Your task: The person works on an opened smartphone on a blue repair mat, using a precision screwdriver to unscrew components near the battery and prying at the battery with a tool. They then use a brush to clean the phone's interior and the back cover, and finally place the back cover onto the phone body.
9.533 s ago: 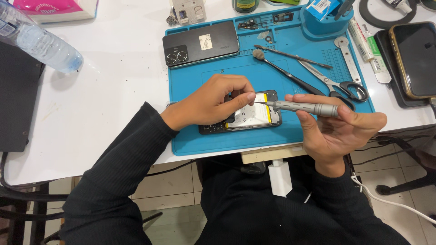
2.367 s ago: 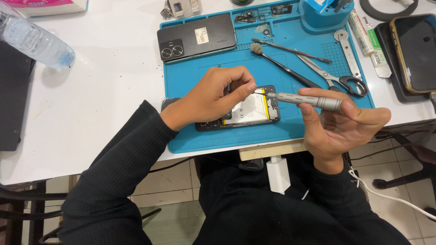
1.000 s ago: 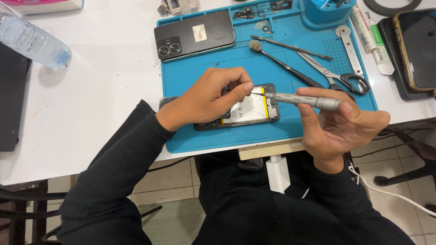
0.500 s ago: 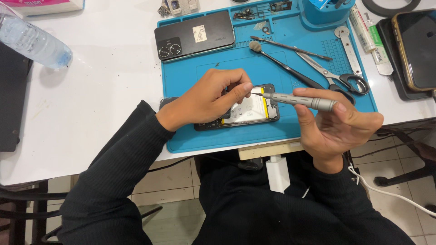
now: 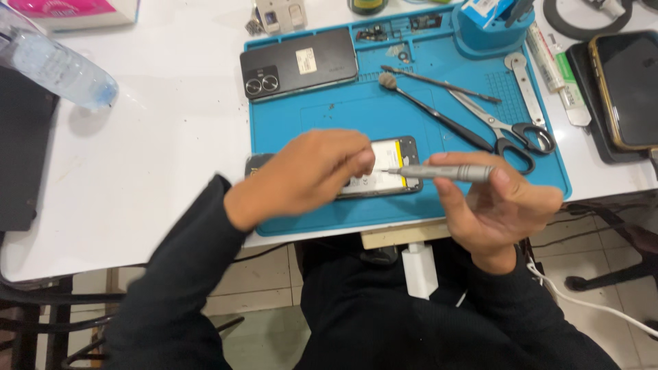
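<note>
An opened phone (image 5: 384,168) with its back off lies on a blue work mat (image 5: 329,113), showing a yellow-edged inside. My left hand (image 5: 308,175) rests over the phone's left part, fingertips pinched near the tool's tip. My right hand (image 5: 497,205) holds a grey metal screwdriver (image 5: 445,172) level, its tip pointing left over the phone. The phone's left end is hidden under my left hand.
On the mat lie a black phone back cover (image 5: 298,63), a brush (image 5: 425,109), a thin rod, scissors (image 5: 504,127) and a blue holder (image 5: 490,31). A plastic bottle (image 5: 58,65) lies at the left, a dark phone (image 5: 627,89) at the right.
The screwdriver's tip has drawn back slightly to the right and my left fingers have lifted a little toward it. The phone has not moved on the mat.
</note>
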{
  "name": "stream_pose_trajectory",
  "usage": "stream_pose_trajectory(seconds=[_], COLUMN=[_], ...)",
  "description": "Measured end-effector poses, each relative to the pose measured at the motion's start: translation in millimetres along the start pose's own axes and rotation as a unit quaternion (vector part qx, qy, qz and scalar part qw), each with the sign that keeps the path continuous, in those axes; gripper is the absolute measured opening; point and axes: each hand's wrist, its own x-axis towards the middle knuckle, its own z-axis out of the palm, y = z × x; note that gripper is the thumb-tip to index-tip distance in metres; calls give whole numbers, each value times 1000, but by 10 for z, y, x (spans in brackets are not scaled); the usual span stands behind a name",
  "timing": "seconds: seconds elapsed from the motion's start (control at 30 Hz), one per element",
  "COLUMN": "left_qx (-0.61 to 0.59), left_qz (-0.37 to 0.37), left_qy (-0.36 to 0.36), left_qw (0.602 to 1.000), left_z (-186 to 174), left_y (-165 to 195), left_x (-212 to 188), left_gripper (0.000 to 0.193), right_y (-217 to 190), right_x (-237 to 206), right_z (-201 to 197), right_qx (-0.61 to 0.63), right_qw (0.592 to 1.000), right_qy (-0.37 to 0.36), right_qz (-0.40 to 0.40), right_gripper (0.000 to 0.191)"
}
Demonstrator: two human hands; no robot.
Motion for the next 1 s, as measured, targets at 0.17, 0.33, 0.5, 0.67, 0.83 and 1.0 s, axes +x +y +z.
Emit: stream_pose_trajectory(seconds=[0.17,0.33,0.5,0.67,0.83,1.0], left_qx=[111,77,54,86,97,113], left_qz=[-2,-67,-99,-100,-97,-98], left_qy=[80,154,212,247,255,241], left_qw=[991,983,971,960,957,959], left_z=[107,191,350,450,441,434], left_y=[314,331,225,182,213,227], left_x=[-508,-770,-804,-832,-839,-832], left_gripper=[39,60,67,67,65,65], right_y=[-156,-177,-137,-99,-110,-119], right_x=[82,162,167,129,141,140], right_z=[68,247,358,406,486,519], right_qx=[25,60,114,119,71,72], right_qw=[994,978,975,976,980,984], right_qy=[-109,-191,-187,-184,-182,-164], right_qz=[-16,-64,-24,8,-31,-21], right_gripper=[69,70,71,63,57,55])
